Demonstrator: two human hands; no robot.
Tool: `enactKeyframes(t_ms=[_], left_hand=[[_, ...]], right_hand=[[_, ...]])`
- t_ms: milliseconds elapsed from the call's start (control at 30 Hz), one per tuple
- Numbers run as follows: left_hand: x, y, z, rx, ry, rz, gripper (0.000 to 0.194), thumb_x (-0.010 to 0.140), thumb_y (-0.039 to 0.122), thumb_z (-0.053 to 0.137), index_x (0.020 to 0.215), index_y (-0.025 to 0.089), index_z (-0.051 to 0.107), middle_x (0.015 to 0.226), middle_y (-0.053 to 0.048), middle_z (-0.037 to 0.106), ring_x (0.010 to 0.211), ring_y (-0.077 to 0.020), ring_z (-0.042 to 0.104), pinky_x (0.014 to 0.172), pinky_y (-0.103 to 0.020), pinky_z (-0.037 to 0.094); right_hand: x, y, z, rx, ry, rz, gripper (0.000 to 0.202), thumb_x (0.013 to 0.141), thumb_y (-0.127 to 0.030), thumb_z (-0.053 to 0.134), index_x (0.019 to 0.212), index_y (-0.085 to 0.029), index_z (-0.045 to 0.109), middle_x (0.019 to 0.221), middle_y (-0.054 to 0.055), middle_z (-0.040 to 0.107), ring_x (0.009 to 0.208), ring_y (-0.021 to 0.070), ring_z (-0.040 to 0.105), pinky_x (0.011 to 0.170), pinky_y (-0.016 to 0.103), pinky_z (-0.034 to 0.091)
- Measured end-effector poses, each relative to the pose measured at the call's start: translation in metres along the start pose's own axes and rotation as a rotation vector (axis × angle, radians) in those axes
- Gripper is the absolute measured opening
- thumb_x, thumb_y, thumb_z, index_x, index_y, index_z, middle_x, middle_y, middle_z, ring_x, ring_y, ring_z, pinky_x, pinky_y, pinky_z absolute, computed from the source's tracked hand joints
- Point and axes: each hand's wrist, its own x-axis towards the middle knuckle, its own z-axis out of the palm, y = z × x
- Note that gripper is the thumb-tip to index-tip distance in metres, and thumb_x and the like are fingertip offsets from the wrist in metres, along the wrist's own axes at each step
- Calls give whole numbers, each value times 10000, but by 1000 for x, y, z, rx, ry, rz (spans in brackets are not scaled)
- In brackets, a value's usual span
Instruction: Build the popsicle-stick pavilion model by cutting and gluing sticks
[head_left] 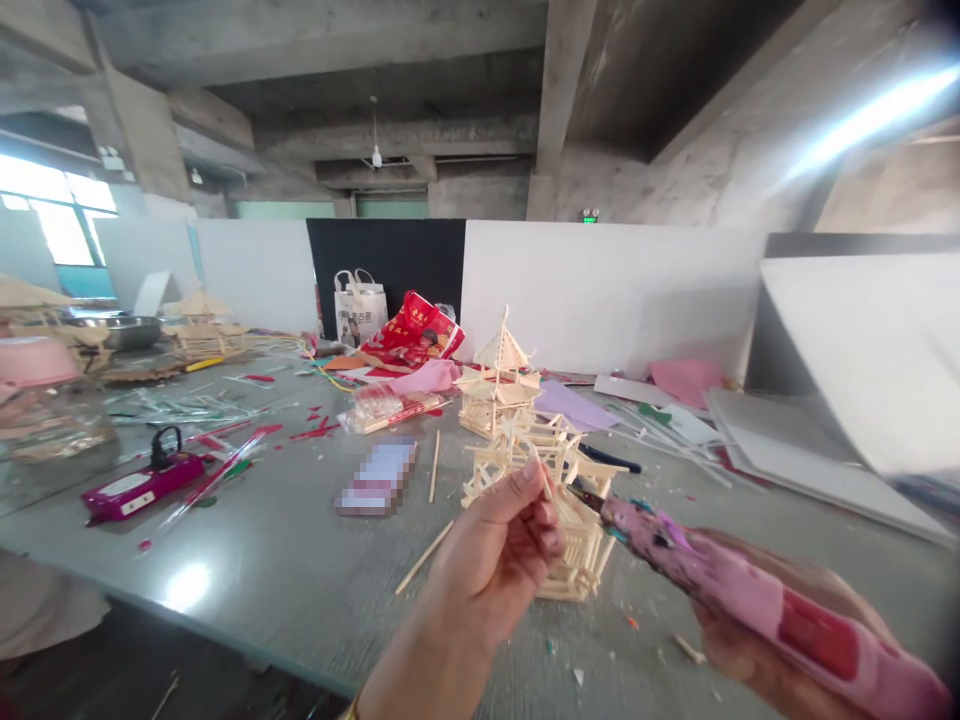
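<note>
Between the thumb and fingers of my left hand (499, 545) is a short, pale wooden stick (545, 484). My right hand (780, 620) is wrapped round a pink hot glue gun (720, 590), its dark nozzle close to the stick; whether they touch I cannot tell. Right behind my left hand stands a model pavilion (577, 560) built of thin wooden sticks, partly hidden by that hand. A taller tiered tower (501, 390) with a pointed roof rises at its back. Two loose sticks (424, 558) lie on the table to the left.
A phone (377, 478) and a purple power strip (142, 485) with a black plug lie left on the grey table (300, 590). Farther back are a red bag (415, 332), a white carrier bag (360, 308) and coloured paper. White boards (810, 450) are stacked at right.
</note>
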Motion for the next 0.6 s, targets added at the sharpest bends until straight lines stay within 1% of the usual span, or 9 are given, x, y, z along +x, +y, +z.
enactKeyframes(t_ms=[67,167,267,367,467,533,600], left_hand=[[1,-2,3,-21,22,10,116,732,196,668,704,115,590,593,27,544,520,-31,492,472,-160,381],[2,-5,8,-56,41,21,119,742,194,659,696,113,586,569,28,545,500,-33,495,467,-164,385],[3,-9,11,-116,45,41,101,746,187,655,720,119,585,581,29,555,506,-35,501,469,-165,388],[2,-11,12,-118,84,72,97,747,178,652,725,116,581,579,28,556,503,-36,505,463,-164,388],[0,-13,14,-108,89,77,81,754,162,642,743,105,585,576,25,557,500,-34,513,463,-158,394],[0,-15,16,-109,90,74,80,757,164,637,751,102,588,570,22,559,497,-35,517,462,-154,397],[0,-17,16,-101,104,81,87,762,175,635,753,102,590,561,19,560,489,-36,517,458,-152,399]], right_hand=[[2,-4,3,-113,71,-127,275,747,-542,515,616,-302,500,525,3,452,410,175,429,383,300,368],[2,-5,5,-225,105,-215,272,769,-529,504,639,-290,483,526,0,464,412,166,446,367,287,365],[1,-5,5,-290,144,-244,307,780,-528,490,613,-272,465,505,-3,455,400,153,449,360,270,368],[4,-6,4,-337,186,-298,336,805,-516,461,598,-251,466,488,-17,449,386,132,442,366,250,357],[7,-10,2,-394,170,-347,356,838,-485,424,590,-235,471,482,-28,463,393,116,461,382,225,358],[7,-13,2,-445,174,-348,384,844,-500,406,579,-228,468,472,-28,473,390,111,470,386,216,368],[6,-15,4,-531,238,-319,431,834,-551,381,564,-227,468,476,-20,497,391,116,483,384,220,381]])
